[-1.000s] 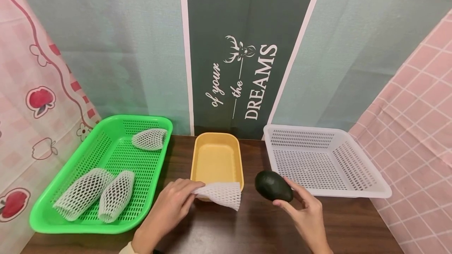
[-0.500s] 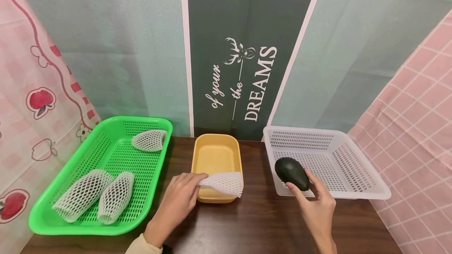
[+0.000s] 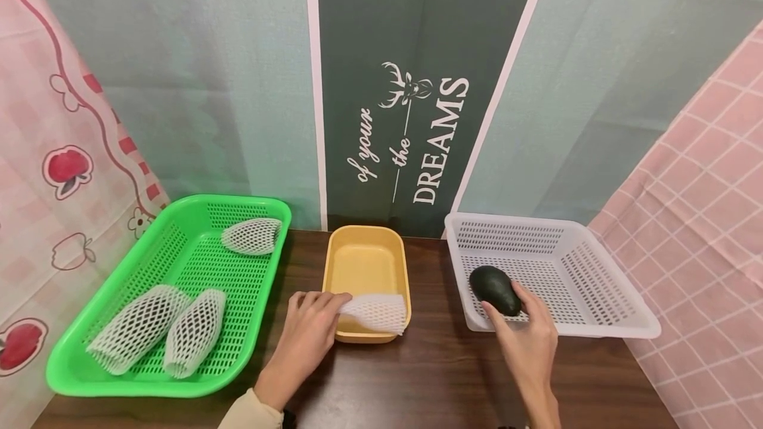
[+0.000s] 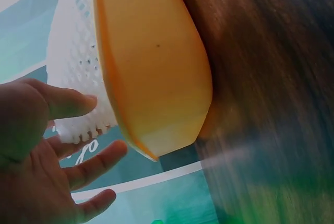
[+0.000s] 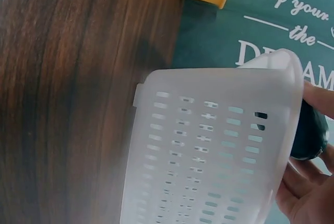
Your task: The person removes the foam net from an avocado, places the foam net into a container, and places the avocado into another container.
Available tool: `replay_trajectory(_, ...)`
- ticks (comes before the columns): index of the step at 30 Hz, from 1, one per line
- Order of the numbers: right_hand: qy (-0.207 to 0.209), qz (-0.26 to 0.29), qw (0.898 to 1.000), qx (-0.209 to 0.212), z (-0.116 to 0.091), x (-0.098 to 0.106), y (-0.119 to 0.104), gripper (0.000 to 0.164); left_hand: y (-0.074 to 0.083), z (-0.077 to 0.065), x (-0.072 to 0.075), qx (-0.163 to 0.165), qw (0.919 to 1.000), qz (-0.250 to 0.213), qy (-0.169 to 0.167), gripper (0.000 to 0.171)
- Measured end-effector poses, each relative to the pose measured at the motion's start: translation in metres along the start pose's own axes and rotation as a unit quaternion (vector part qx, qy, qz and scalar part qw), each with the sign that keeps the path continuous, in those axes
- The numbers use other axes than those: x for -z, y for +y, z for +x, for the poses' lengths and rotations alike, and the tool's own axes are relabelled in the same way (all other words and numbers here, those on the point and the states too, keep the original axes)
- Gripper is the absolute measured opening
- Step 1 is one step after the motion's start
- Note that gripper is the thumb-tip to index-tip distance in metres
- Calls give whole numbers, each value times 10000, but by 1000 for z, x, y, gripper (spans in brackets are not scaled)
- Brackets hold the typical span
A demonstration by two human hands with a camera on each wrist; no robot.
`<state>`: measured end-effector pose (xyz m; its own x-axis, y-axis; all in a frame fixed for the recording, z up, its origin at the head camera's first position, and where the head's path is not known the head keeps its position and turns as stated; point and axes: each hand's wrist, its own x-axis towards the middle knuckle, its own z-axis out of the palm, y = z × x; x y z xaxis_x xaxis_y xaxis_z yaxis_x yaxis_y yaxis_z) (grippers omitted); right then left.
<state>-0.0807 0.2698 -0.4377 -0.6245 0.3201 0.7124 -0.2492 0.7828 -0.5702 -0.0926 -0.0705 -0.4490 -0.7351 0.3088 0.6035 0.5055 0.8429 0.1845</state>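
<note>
My left hand (image 3: pixel 314 333) pinches one end of a white foam net sleeve (image 3: pixel 377 314). The sleeve lies over the near part of a yellow tub (image 3: pixel 365 229); in the left wrist view it overlaps the tub's rim, with my thumb on its near side and the other fingers spread. On the right, my right hand (image 3: pixel 527 333) grips a dark green avocado (image 3: pixel 493 288) between thumb and fingers. The avocado is over the near left corner of a white perforated basket (image 3: pixel 620 323). In the right wrist view the basket's wall hides part of the avocado.
A green perforated basket (image 3: pixel 59 366) stands at the left, holding three net-wrapped shapes, such as the sleeve (image 3: pixel 197 333) near its front. All the containers stand on a dark wooden table (image 3: pixel 417 382). Printed cloth (image 3: pixel 405 151) hangs right behind them, with more cloth at both sides.
My right hand has carried the avocado right and away from me, from the table over the white basket. My left hand and the sleeve have moved slightly farther over the yellow tub.
</note>
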Motion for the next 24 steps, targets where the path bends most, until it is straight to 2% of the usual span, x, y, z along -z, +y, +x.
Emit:
replay_trajectory(6, -104, -353, 9992, -142, 0, -6, 2, 64, 0, -2, -3, 116, 9994, 125, -314, 34)
replay_trajectory(13, -571, -832, 9937, -492, 2, -9, 5, 64, -1, -1, -6, 321, 9986, 299, -311, 37)
replay_trajectory(24, -1506, -1300, 9728, -1186, 13, -11, 1, 62, -1, -2, -10, 457, 9980, 209, -377, 42)
